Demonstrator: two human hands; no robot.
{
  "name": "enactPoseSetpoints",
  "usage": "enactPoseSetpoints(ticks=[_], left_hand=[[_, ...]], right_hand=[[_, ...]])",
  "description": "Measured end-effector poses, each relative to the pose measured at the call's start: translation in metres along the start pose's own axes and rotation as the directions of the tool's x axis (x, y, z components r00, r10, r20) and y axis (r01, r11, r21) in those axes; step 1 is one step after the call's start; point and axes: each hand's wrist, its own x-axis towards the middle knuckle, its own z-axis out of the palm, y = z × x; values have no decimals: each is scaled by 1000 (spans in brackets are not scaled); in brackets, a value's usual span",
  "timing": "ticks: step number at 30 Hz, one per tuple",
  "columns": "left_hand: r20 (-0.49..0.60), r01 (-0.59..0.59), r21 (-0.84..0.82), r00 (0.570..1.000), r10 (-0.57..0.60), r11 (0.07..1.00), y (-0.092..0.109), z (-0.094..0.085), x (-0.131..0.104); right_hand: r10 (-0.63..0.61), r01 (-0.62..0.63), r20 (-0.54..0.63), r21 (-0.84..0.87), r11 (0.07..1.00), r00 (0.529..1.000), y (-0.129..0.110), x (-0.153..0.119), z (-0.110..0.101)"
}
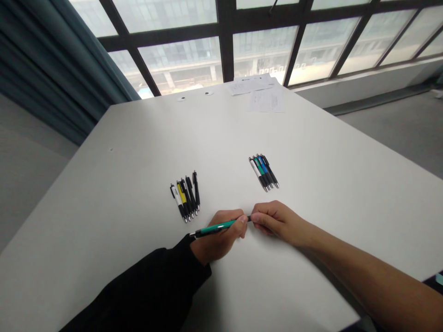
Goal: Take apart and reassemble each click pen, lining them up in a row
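Observation:
A green pen (218, 227) lies across my left hand (221, 235), gripped between thumb and fingers, its clicker end towards the black sleeve. My right hand (273, 220) pinches the dark front end of the same pen; the tip is hidden in its fingers. Beyond my left hand is a row of pens (182, 196), with white, yellow and black barrels, lying side by side. Another group of pens (261, 168), white, green, blue and black, lies beyond my right hand, close together.
Everything rests on a wide white table (145, 143). Loose printed papers (266, 99) lie at its far edge, near two small white pieces with dark spots (181, 98). A blue curtain (51, 55) hangs at the left, and dark-framed windows (226, 46) stand behind.

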Motion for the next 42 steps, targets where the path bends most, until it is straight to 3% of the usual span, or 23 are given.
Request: enactPoseSetpoints(ticks=[5, 8, 13, 17, 22, 27, 32, 37, 42], left_hand=[[-10, 92, -213, 995, -96, 973, -2, 6, 4], [-17, 126, -241, 991, -134, 962, -2, 7, 6], [-58, 84, -231, 993, -100, 969, -1, 6, 8], [-59, 72, -251, 994, -90, 965, -1, 6, 9], [-57, 82, -231, 994, -98, 970, -2, 6, 9], [-63, 109, -230, 990, -126, 967, -2, 5, 8], [-71, 137, -235, 985, -158, 962, -5, 4, 8], [-67, 147, -243, 984, -168, 959, -5, 3, 9], [-65, 171, -334, 977, -204, 927, -7, 3, 11]], right_hand=[[-191, 177, -134, -108, 978, 972, 6, 0, 0], [-277, 246, -192, -170, 954, 942, 10, 1, 1], [-151, 145, -100, -65, 987, 983, 10, 1, 0], [-224, 204, -232, -107, 973, 947, 10, 1, 1], [-134, 117, -152, -114, 986, 979, 10, 3, 2], [-234, 213, -271, -104, 972, 934, 6, 3, 1], [-197, 151, -196, -224, 963, 961, 6, 3, 0], [-369, 306, -276, -247, 919, 887, 9, 3, 0], [-536, 435, -267, -355, 828, 801, 9, 3, -3]])
